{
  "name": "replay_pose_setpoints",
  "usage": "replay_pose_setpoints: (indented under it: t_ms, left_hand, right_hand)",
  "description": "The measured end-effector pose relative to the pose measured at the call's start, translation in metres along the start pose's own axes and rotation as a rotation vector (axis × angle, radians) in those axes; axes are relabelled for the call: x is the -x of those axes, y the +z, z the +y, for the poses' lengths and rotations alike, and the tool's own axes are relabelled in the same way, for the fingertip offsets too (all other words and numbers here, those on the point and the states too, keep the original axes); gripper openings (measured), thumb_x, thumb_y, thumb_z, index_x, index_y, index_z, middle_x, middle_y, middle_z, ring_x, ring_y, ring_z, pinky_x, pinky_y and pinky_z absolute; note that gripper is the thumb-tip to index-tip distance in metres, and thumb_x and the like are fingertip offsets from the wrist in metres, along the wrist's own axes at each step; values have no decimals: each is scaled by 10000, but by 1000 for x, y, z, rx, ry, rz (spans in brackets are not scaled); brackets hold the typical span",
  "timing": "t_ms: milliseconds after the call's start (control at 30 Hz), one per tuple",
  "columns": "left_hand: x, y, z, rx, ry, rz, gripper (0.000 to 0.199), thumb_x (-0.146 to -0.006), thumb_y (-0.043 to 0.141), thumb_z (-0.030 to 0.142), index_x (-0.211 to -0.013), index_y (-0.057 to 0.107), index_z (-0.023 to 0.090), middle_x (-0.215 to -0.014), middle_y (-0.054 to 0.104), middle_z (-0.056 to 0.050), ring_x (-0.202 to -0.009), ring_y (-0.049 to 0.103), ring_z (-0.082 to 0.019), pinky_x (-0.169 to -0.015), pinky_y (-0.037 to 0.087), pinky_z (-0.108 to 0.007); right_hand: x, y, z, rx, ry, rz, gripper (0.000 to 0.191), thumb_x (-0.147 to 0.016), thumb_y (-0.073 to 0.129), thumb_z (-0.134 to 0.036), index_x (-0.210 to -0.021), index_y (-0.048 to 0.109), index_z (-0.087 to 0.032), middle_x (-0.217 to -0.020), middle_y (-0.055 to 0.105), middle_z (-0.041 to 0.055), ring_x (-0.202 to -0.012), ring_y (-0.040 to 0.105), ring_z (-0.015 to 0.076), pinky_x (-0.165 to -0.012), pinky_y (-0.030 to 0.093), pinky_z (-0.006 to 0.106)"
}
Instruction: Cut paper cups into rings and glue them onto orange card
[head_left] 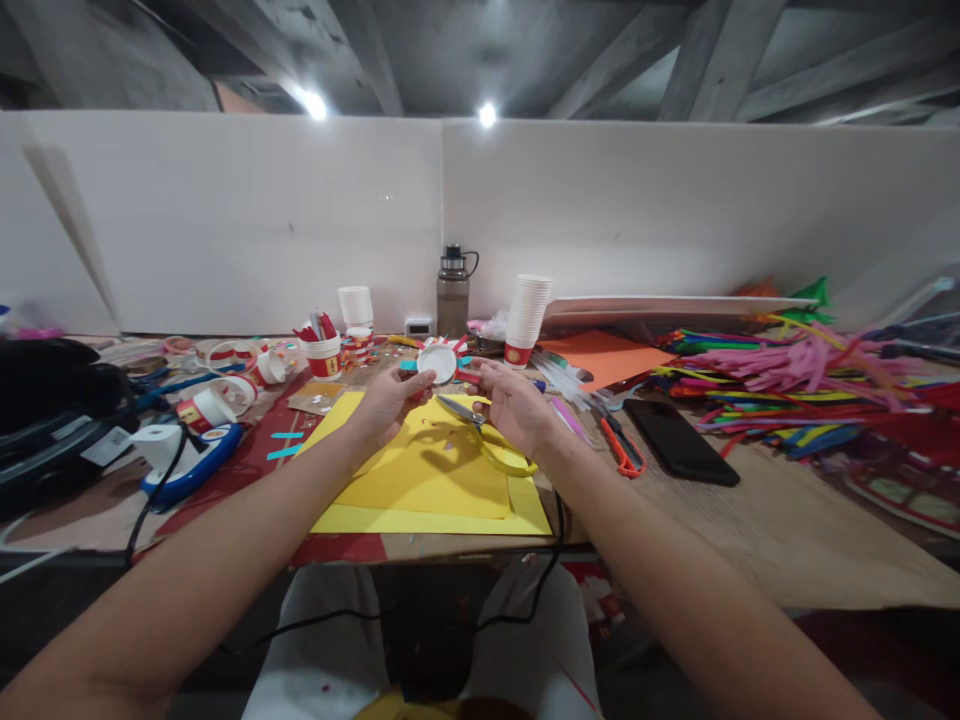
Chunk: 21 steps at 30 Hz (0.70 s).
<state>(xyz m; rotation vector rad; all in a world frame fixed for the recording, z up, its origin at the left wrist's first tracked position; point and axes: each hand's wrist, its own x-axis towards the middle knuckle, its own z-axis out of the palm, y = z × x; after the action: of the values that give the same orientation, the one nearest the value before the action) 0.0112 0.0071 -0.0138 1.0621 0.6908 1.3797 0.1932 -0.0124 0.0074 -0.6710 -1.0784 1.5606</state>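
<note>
Above the yellow paper, I hold up a paper cup [436,366] cut into strips, its round white bottom toward me and its red-and-white strips fanned outward. My left hand [393,402] is closed on its left side, where a bit of blue tape shows. At the right, my right hand [511,402] pinches a red strip of the same cup. Yellow-handled scissors [504,452] are just under my right hand, blades pointing left; whether its fingers touch them I cannot tell. Yellow sheets [420,500] lie below both hands.
Stacked paper cups [528,320] and a bottle [452,300] stand at the back. Right are a red cutter [621,446], a phone [681,441] and colourful pipe cleaners [787,370]. Left are blue tape strips [285,452], a blue-and-white tool [196,462] and cut cups [206,408].
</note>
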Motion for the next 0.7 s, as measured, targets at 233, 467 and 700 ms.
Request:
replay_pose_setpoints:
  t_ms: [233,467,700]
  left_hand:
    - [-1,0,0,15,-7,1,349,-577,847,280,-800,638,110,-631,571,31,-528,475,-27,-519,391,-149]
    - [-2,-1,-1,22,-2,0,341,-585,844,274,-799,640,104,-634,573,27,-530,480,-29,-522,391,-150]
    - [-2,-2,1,17,-12,-2,328,-580,847,269,-758,628,102,-621,578,23,-523,483,-32,-539,397,-163]
  right_hand:
    - [1,-1,-1,-13,5,-14,307,-671,723,-312,-941,609,-221,-802,585,-26,-716,509,109,-561,364,224]
    - [1,0,0,-24,-7,-22,287,-669,732,-314,-918,621,-225,-822,603,-23,-721,506,113,-570,367,231]
    - [-2,-3,2,11,-18,19,303,-661,747,-358,-917,646,-230,-839,607,-20,-722,497,112,-577,357,231]
